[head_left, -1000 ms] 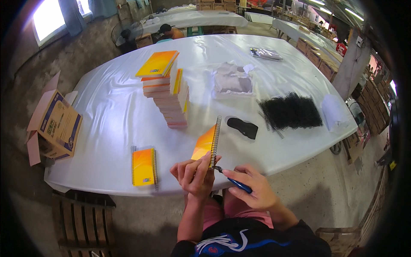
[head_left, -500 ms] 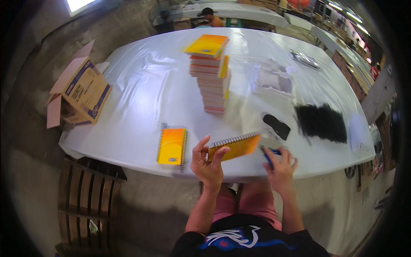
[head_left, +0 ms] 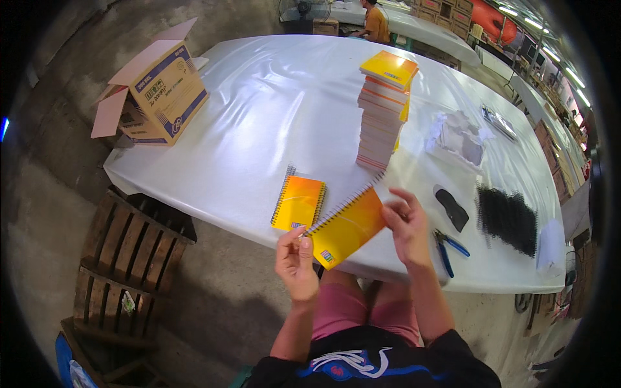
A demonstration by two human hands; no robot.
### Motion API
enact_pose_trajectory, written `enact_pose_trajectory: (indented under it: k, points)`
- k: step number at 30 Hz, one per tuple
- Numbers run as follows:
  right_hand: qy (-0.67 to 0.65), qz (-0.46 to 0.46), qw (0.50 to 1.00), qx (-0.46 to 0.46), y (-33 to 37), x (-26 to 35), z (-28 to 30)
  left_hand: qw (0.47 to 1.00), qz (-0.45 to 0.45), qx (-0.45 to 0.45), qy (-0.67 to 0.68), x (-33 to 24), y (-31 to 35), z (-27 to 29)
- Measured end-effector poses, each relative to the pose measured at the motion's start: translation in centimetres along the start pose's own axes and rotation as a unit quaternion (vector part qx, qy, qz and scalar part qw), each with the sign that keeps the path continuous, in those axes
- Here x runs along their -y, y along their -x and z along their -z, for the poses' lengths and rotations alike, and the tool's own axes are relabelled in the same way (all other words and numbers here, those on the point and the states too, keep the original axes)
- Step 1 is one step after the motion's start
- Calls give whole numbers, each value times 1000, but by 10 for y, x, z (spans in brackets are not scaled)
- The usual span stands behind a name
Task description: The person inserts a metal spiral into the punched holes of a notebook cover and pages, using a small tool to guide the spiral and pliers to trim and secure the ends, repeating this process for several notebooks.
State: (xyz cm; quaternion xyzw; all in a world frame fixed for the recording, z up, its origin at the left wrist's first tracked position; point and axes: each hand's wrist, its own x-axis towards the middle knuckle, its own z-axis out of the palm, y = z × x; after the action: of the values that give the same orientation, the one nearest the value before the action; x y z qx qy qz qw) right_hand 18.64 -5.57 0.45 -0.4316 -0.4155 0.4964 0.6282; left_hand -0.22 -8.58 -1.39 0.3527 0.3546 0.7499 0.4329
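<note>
A yellow-orange spiral notebook (head_left: 349,229) is tilted above the table's front edge. My left hand (head_left: 297,262) pinches it at the lower end of its black wire spiral. At the notebook's right edge is my right hand (head_left: 409,229), fingers apart and partly curled; the thumb side appears to touch the cover. More spiral notebooks (head_left: 301,202) lie on the table just beyond my left hand, their wire edges at both sides. Blue-handled pliers (head_left: 446,249) rest on the table to the right of my right hand.
A tall stack of notebooks (head_left: 381,116) stands farther back. An open cardboard box (head_left: 165,97) sits at the left. On the right are a black flat piece (head_left: 451,209), a pile of black wire spirals (head_left: 508,216) and a white torn-topped container (head_left: 456,139). A person (head_left: 375,22) sits beyond the table.
My right hand has let go of the pliers, now lying on the table, and moved to the notebook's right edge. The left hand has shifted to the spiral's lower end. The view has swung left.
</note>
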Motion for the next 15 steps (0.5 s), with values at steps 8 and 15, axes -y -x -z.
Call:
enact_pose_trajectory:
  k: [8, 15]
  points:
    - [142, 238, 951, 134, -110, 8, -84, 977, -29, -17, -209, -10, -34, 59]
    - [542, 329, 563, 531, -131, -23, -168, 929, -26, 75, -361, 17, -56, 90]
